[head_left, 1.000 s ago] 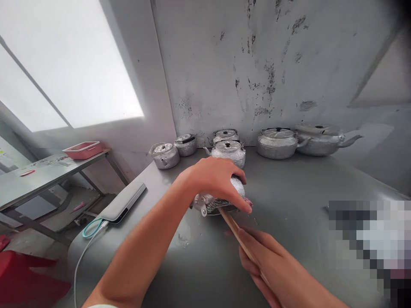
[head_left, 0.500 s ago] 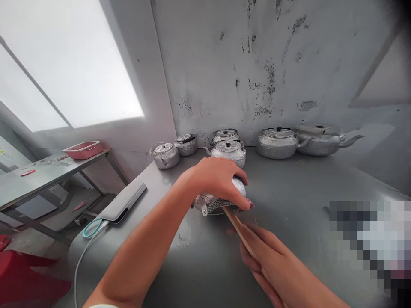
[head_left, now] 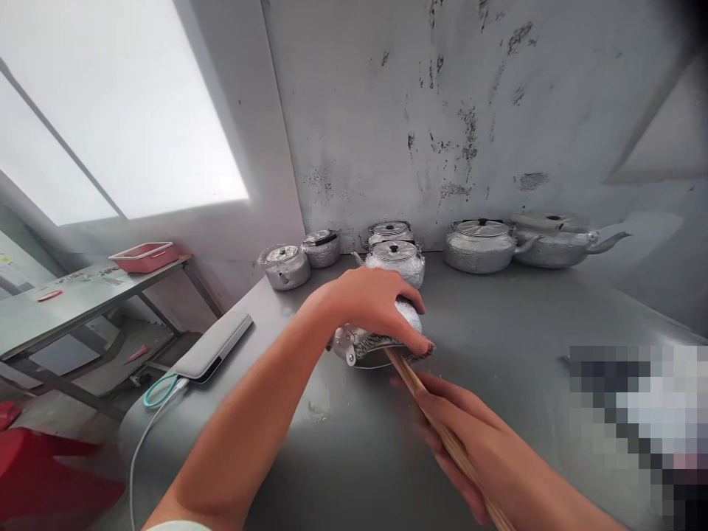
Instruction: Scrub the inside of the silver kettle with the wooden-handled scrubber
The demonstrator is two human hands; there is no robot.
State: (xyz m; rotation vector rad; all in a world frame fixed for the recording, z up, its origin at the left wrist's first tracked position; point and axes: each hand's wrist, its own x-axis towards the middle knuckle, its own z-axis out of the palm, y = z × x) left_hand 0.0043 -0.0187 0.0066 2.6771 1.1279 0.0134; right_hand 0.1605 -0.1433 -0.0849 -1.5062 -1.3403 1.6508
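A silver hammered-metal kettle (head_left: pixel 410 316) lies tipped on the grey table (head_left: pixel 343 457), its opening turned toward me. From above, my left hand (head_left: pixel 370 299) is wrapped round its body, thumb near the rim, hiding much of it. A thin wooden stick, or several held together (head_left: pixel 454 442), is gripped in my right hand (head_left: pixel 470 428), with its far end inside the opening. What is at that end cannot be seen. Just behind the held kettle stands another silver kettle (head_left: pixel 394 258) with its lid on.
Along the wall sit more lidded kettles: a small one (head_left: pixel 285 269) at left and larger ones (head_left: pixel 480 247) at right. A grey power bank (head_left: pixel 215 350) with a cable lies at the table's left. A pink basket (head_left: pixel 144 257) rests on a side table; a red stool (head_left: pixel 49 479) stands below.
My right hand and the wooden stick have shifted slightly, with more of the stick's lower length showing. The kettle and my left hand have hardly moved.
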